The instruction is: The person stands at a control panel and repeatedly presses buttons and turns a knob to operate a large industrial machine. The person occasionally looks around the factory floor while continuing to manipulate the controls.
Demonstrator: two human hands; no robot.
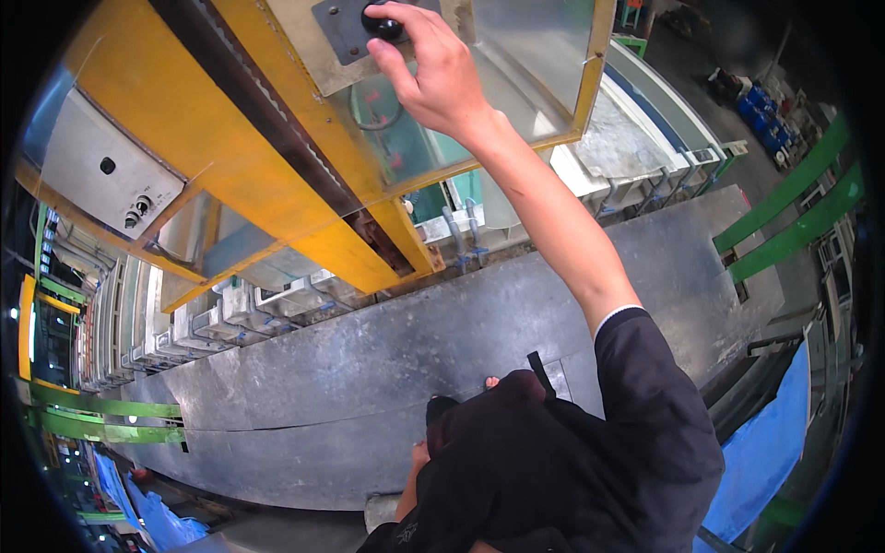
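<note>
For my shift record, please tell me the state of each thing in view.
Right hand: fingers around the black knob.
Black knob: held, setting unclear.
Left hand: lowered, mostly hidden.
Window: see-through, smeared.
Yellow frame: scuffed, rusty at foot.
Metal floor: scuffed.
Small dials: settings unreadable.

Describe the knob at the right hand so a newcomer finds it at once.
Find the yellow frame at upper left, then the grey plate near the picture's top. The knob sits on that plate, held by the right hand. It is black, round and looks bigger than the small knobs on the white panel.
</note>
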